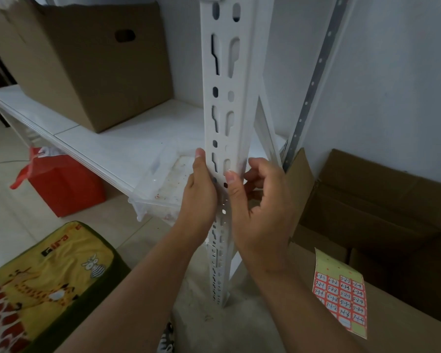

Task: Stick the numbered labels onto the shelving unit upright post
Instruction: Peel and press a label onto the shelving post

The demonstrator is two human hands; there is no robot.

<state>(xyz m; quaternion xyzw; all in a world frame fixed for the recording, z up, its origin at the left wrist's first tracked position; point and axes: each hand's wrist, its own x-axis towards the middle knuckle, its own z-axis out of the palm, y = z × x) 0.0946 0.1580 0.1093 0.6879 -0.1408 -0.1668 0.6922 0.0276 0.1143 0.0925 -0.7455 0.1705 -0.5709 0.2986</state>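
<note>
The white slotted upright post (224,80) of the shelving unit rises through the middle of the view. My left hand (200,192) rests against the post's left edge, thumb up along it. My right hand (259,207) wraps the post's right edge, thumb pressing on its front face near a slot. A faint reddish patch shows on the post's right edge by my right fingers; whether it is a label I cannot tell. The sheet of numbered labels (341,299), red with handwritten white stickers, lies on a cardboard box at the lower right.
A large cardboard box (87,62) stands on the white shelf (127,146). A clear plastic tray (163,189) juts from the shelf edge. A red bag (64,184) sits on the floor, a yellow giraffe cushion (41,286) at lower left, an open cardboard box (382,200) at right.
</note>
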